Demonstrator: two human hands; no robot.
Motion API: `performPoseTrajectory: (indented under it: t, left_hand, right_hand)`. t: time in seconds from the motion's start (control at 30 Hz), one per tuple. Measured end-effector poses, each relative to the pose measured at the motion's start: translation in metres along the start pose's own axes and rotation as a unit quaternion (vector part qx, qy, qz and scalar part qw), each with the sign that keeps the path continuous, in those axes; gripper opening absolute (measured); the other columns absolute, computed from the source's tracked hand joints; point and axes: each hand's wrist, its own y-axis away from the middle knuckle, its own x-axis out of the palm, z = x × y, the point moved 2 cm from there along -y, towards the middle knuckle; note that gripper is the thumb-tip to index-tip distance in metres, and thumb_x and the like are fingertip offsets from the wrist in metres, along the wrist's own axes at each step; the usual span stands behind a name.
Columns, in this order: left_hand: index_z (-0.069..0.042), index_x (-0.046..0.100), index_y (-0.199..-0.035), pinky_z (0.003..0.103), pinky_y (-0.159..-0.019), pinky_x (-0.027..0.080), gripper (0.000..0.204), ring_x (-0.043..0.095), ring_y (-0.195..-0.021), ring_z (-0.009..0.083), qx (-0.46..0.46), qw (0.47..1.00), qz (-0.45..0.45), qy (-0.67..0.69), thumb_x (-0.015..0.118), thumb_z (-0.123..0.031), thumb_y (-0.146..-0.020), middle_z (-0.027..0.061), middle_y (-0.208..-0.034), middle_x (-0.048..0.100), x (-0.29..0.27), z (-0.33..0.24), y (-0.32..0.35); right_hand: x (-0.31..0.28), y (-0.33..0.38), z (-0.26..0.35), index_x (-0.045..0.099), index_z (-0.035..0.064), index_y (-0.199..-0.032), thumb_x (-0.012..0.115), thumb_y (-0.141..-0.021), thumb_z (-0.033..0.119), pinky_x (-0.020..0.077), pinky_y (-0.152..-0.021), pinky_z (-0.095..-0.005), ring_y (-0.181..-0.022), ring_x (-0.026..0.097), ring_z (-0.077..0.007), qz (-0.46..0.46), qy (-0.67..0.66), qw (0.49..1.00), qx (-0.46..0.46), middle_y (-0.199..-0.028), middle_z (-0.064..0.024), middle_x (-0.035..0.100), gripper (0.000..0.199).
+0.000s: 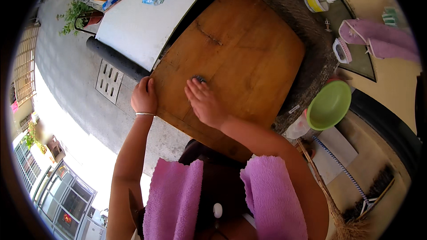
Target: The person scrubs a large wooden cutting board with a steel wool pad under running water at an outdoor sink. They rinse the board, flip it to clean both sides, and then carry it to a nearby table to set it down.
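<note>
Scrubbing seems unfinished, a dark mark [209, 34] showing upper centre; right hand [205, 104] holds dark scourer [199, 78] against wooden board [253, 58], left hand [144, 96] its corner.

A person's bare left hand [143, 97] curls its fingers [144, 82], the left forearm [129, 155] stretching back behind them; to the right of those fingers, the bare right hand [207, 107] lies palm down, fingers extended together, the right forearm [258, 138] angling back and rightward.
</note>
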Motion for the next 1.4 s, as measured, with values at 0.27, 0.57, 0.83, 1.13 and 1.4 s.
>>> performPoseTrajectory:
  t: [0.27, 0.57, 0.83, 1.13, 1.4]
  left_hand:
    - [-0.013, 0.066, -0.105, 0.043, -0.068, 0.050, 0.025, 0.064, -0.082, 0.0340, 0.039, 0.999, -0.006, 0.018, 0.049, -0.030, -0.097, 0.0122, -0.090, 0.067, 0.001, -0.009, -0.011]
    - [-0.013, 0.067, -0.105, 0.043, -0.066, 0.049, 0.023, 0.063, -0.079, 0.0338, -0.002, 0.999, -0.021, 0.042, 0.050, -0.026, -0.097, 0.0124, -0.088, 0.065, -0.005, -0.003, 0.000]
    - [-0.012, 0.067, -0.104, 0.042, -0.065, 0.048, 0.019, 0.062, -0.077, 0.0339, 0.002, 0.998, -0.014, 0.056, 0.053, -0.020, -0.094, 0.0125, -0.085, 0.063, -0.006, -0.009, -0.009]
    - [-0.008, 0.066, -0.104, 0.041, -0.067, 0.049, 0.020, 0.062, -0.077, 0.0342, -0.027, 0.997, -0.009, 0.076, 0.055, -0.019, -0.093, 0.0136, -0.087, 0.064, -0.012, -0.007, -0.005]
    - [-0.004, 0.067, -0.100, 0.041, -0.066, 0.049, 0.018, 0.063, -0.075, 0.0351, -0.049, 0.992, -0.023, 0.116, 0.057, -0.016, -0.091, 0.0153, -0.085, 0.064, -0.012, -0.002, -0.006]
  right_hand:
    - [-0.091, -0.049, -0.323, 0.045, -0.0072, -0.133, 0.044, -0.095, 0.009, 0.0294, -0.114, -0.0399, -0.137, 0.034, -0.0376, -0.237, 0.141, 0.900, 0.338, -0.147, -0.0252, 0.035, 0.041]
    - [-0.014, -0.097, -0.087, 0.044, -0.0022, -0.137, 0.048, -0.094, 0.018, 0.0274, -0.114, -0.0429, -0.137, 0.036, -0.0332, 0.002, 0.047, 0.993, -0.104, -0.146, -0.0201, 0.039, 0.048]
    - [-0.099, -0.150, -0.345, 0.059, -0.0014, -0.118, 0.052, -0.088, 0.009, 0.0392, -0.105, -0.0423, -0.129, 0.042, -0.0385, -0.205, 0.148, 0.897, 0.362, -0.139, -0.0221, 0.046, 0.032]
    - [-0.065, -0.189, -0.284, 0.058, -0.0006, -0.122, 0.055, -0.087, 0.013, 0.0447, -0.099, -0.0432, -0.119, 0.052, -0.0364, -0.168, 0.098, 0.981, 0.014, -0.131, -0.0204, 0.055, 0.037]
    - [-0.066, -0.220, -0.308, 0.061, 0.0025, -0.116, 0.059, -0.084, 0.014, 0.0437, -0.100, -0.0412, -0.117, 0.053, -0.0358, -0.103, 0.110, 0.986, 0.064, -0.126, -0.0172, 0.058, 0.035]
